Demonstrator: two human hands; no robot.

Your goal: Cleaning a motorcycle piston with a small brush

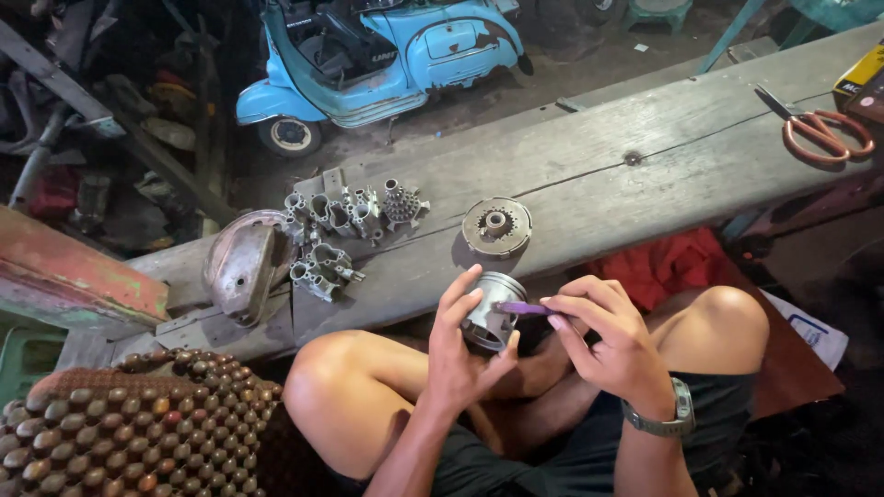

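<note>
Between the raised knees, the left hand (460,354) wraps curled fingers around a metal piston (493,322); the right hand (603,340) pinches a purple tool (527,309) against its crown. Rigid, probably weighty and slick, the piston is best gripped by its skirt. Beyond lies the wooden bench (645,156).

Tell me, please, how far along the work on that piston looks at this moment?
Done: several metal engine parts and a round clutch plate already lie apart on the wooden plank. In hand: the left hand holds the piston while the right hand presses a purple tool against its side. Left: the piston is not set down with the other parts; how clean it is cannot be told.
</note>
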